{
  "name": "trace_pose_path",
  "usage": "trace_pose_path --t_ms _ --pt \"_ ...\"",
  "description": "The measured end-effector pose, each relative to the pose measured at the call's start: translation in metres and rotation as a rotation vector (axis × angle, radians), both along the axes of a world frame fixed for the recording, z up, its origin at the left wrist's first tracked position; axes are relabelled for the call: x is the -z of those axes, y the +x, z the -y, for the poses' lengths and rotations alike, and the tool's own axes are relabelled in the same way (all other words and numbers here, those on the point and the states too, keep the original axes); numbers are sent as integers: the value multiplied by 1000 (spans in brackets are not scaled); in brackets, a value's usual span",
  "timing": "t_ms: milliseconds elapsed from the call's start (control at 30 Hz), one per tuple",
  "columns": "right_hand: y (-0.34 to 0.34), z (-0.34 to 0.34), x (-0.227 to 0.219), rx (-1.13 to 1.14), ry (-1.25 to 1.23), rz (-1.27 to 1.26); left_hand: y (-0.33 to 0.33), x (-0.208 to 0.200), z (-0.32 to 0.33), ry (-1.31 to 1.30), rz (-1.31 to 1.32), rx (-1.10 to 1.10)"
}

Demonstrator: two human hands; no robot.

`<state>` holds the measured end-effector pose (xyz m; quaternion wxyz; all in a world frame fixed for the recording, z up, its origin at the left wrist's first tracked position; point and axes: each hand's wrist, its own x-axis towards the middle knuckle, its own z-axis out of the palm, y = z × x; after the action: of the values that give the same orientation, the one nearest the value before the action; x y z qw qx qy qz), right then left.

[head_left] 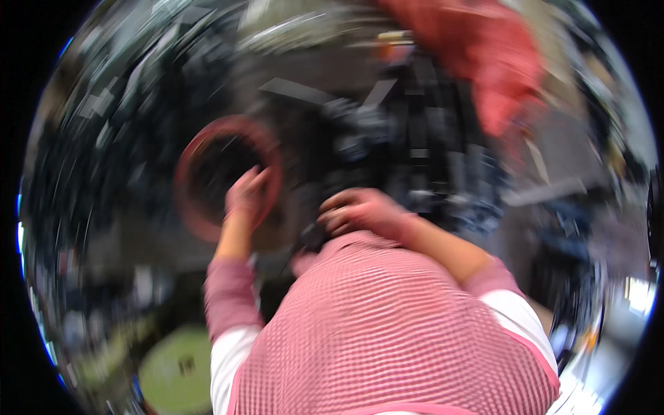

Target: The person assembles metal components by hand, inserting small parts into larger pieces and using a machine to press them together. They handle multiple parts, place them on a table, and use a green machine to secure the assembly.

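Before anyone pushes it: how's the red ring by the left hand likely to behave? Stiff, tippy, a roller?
The red ring probably keeps its shape: its curve looks even, no sag showing. It would likely slide rather than roll, as its round opening seems to face up. Weight's hard to call; blur hides its material.

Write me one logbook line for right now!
left hand: over red round rim, contact unclear | right hand: near small dark object, grip unclear | lower left: green round surface | view: motion-blurred
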<state>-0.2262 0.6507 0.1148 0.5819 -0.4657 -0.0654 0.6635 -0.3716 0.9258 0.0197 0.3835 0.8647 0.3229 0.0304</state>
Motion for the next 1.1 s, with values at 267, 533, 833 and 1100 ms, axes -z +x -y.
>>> trace_pose_path --t_ms 267,533,833,1100 --pt "57 49 -16 112 34 28 25 23 4 619 -65 488" --pt "73 77 -29 98 100 349 26 -9 19 -718 533 -134" --pt "1 29 -38 184 179 72 16 -107 143 -1168 452 30" --pt "-36 22 -29 303 132 260 -16 -107 175 -1226 617 -284"
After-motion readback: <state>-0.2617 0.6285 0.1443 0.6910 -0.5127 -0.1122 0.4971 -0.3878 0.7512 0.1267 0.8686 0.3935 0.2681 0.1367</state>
